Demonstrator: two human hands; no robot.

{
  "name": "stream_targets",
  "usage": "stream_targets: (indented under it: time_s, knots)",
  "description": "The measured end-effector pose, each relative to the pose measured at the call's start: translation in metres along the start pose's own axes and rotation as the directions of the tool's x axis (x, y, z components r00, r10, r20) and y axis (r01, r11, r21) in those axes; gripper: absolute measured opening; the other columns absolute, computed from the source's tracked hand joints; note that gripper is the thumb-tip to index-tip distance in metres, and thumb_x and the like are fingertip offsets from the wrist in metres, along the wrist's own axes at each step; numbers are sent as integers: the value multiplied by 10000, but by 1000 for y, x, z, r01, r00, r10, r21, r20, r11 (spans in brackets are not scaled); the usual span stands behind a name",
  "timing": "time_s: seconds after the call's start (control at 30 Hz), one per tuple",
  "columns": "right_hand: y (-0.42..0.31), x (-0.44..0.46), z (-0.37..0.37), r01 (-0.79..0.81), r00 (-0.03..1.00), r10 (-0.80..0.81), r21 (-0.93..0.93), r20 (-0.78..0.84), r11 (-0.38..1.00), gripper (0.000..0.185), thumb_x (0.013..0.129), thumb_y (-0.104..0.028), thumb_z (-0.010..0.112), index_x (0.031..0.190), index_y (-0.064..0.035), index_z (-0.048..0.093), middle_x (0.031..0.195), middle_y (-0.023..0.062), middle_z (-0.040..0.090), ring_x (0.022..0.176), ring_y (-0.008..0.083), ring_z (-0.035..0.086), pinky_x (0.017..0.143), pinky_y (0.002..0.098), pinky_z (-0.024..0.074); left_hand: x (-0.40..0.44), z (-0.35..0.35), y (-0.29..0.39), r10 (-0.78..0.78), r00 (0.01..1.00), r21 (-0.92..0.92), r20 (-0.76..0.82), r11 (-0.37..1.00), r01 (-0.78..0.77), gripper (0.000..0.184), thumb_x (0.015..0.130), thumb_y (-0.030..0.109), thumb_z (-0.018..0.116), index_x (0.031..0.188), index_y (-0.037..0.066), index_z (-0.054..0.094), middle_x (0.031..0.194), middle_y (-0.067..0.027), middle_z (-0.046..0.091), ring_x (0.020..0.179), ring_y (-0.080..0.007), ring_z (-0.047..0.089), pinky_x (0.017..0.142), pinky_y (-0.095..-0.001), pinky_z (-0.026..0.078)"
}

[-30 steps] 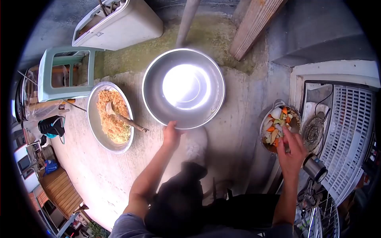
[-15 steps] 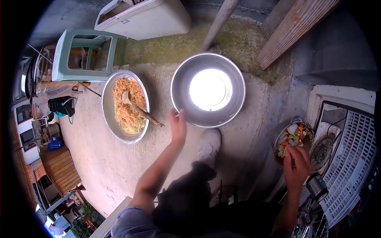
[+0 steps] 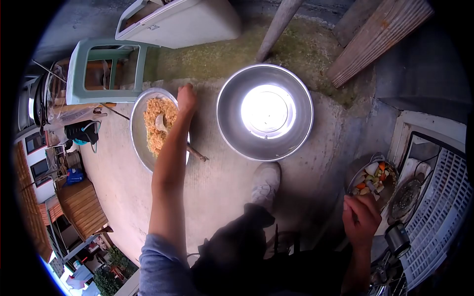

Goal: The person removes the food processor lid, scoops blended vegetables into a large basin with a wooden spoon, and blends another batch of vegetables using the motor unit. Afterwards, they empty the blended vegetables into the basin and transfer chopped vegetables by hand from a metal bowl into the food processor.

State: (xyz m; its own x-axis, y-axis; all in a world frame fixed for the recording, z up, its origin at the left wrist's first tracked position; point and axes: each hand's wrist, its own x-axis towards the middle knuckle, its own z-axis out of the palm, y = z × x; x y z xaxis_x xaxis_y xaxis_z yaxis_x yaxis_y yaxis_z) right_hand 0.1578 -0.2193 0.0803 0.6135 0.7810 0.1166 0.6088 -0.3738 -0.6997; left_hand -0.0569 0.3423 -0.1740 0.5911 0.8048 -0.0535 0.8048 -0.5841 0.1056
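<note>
My left hand is curled closed at the upper right rim of the oval metal basin; whether its fingers grip the rim is hidden. Inside that basin lies orange, grainy food that looks like a rice or chopped mixture. A ladle-like scoop with a wooden handle rests in it, partly covered by my left forearm. At lower right, my right hand has its fingers curled together just below a metal pot of cut vegetables. I cannot make out what those fingers hold, if anything.
A large round steel bowl stands on the concrete floor, just beyond my shoe. Behind are a green stool, a pale bin and leaning wooden posts. On the right are a white plastic crate and a metal cup.
My left hand has swung up and left from beside the round steel bowl to the oval basin's rim. My right hand has drawn back from over the vegetables to below the pot.
</note>
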Motion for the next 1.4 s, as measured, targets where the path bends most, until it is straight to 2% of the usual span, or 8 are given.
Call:
stream_targets:
  time_s: [0.2, 0.47, 0.6, 0.73, 1.03, 1.13, 1.23, 1.4]
  knots:
    - [0, 5, 1, 9, 1000, -10, 43, 26, 999, 222, 802, 37, 777, 1007, -36, 731, 899, 79, 675, 745, 248, 652, 652, 357, 517, 13, 44, -17, -149, 987, -22, 60, 988, 151, 192, 860, 62, 575, 1023, 15, 665, 1098, -279, 646, 1071, -475, 620, 942, -531, 507]
    - [-1, 5, 3, -23, 1000, 23, 5, 10, 1000, 220, 806, 33, 777, 1010, -38, 734, 907, 78, 682, 752, 251, 660, 664, 362, 522, 6, 64, -22, -59, 976, -156, -211, 987, 26, 153, 805, 61, 552, 845, 15, 692, 884, -254, 691, 898, -451, 641, 839, -510, 524]
    - [-2, 9, 10, 8, 999, -9, 20, 33, 1000, 207, 809, 31, 775, 1002, -34, 736, 909, 80, 683, 749, 254, 656, 669, 363, 525, 10, 66, -19, -175, 958, -226, -228, 966, 122, 178, 764, 61, 563, 808, 39, 734, 844, -222, 719, 868, -412, 696, 830, -489, 551]
    - [-5, 18, 14, 29, 998, -31, 45, 47, 999, 197, 810, 28, 774, 995, -30, 738, 909, 84, 683, 742, 256, 653, 663, 362, 526, 15, 54, -15, -231, 970, -199, -79, 957, 212, 181, 845, 98, 581, 879, 9, 734, 942, -283, 694, 942, -476, 654, 884, -526, 527]
    - [-3, 27, 18, 36, 997, -39, 55, 61, 998, 221, 806, 30, 778, 1016, -32, 747, 905, 93, 696, 755, 256, 674, 678, 353, 547, 6, 25, 13, -355, 935, -301, -10, 893, 336, 181, 805, 84, 628, 924, 30, 753, 878, -217, 738, 856, -381, 724, 800, -464, 558]
    - [-1, 26, 16, 37, 998, -39, 47, 54, 998, 222, 805, 33, 777, 1013, -36, 747, 907, 93, 701, 754, 255, 675, 680, 351, 548, 2, 25, 19, -334, 927, -517, 169, 771, 372, 172, 787, 92, 692, 933, 41, 766, 853, -165, 755, 770, -274, 735, 741, -398, 568]
    - [1, 25, 16, 16, 998, -19, 42, 57, 999, 222, 800, 35, 779, 1008, -37, 747, 907, 92, 704, 754, 254, 674, 679, 351, 547, 0, 51, 13, -221, 904, -762, 365, 487, 427, 156, 771, 121, 749, 905, 44, 771, 831, -112, 761, 720, -178, 711, 705, -347, 565]
    - [-5, 27, 19, 41, 995, -46, 58, 85, 997, 214, 803, 38, 778, 1002, -33, 746, 894, 92, 699, 751, 254, 671, 672, 349, 543, -12, 31, 56, -228, 948, -559, 220, 768, 314, 139, 791, 107, 731, 903, 36, 771, 837, -129, 767, 761, -196, 732, 736, -356, 573]
